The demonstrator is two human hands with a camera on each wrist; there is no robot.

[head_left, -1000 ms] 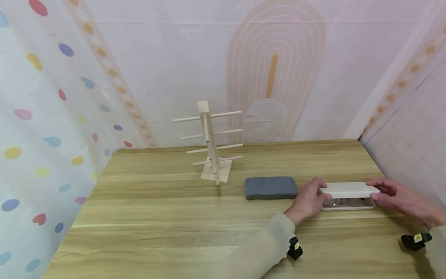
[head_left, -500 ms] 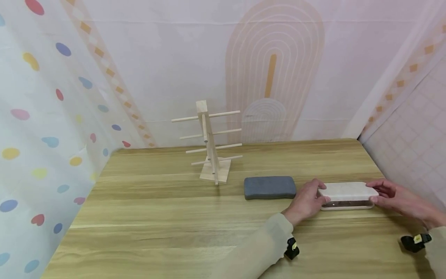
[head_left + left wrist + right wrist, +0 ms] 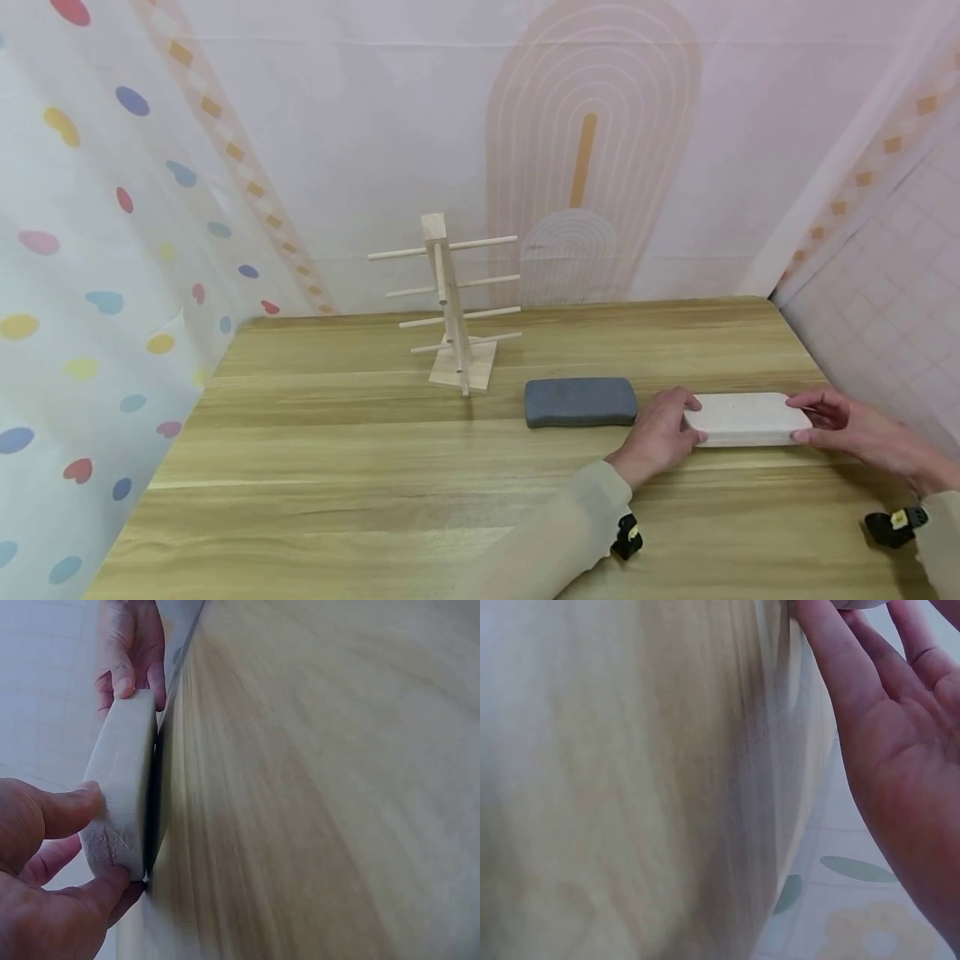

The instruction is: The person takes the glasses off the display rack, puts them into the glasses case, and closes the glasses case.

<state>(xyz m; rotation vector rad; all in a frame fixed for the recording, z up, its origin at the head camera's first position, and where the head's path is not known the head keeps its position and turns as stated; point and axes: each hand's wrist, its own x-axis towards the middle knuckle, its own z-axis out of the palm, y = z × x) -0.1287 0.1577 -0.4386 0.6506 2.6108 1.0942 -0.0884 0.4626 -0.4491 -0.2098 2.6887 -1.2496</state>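
Note:
On the right side of the table lies a white glasses case (image 3: 747,418), its lid down on its base. The left hand (image 3: 662,433) grips the case's left end between thumb and fingers. At the other end, the right hand (image 3: 855,429) holds it the same way. The left wrist view shows the white case (image 3: 124,780) with both hands on it. Only a sliver of the case appears at the top of the right wrist view, above the right hand (image 3: 900,727). The glasses seen earlier inside are hidden by the lid.
A blue-grey glasses case (image 3: 580,402) lies shut just left of the left hand. Further left and back stands a wooden rack (image 3: 453,308) with several thin pegs sticking out. Patterned curtains (image 3: 360,150) hang behind the wooden table (image 3: 337,500) and at its sides.
The lid of the white glasses case has come down onto its base, covering the glasses. Both hands have kept their places at its ends.

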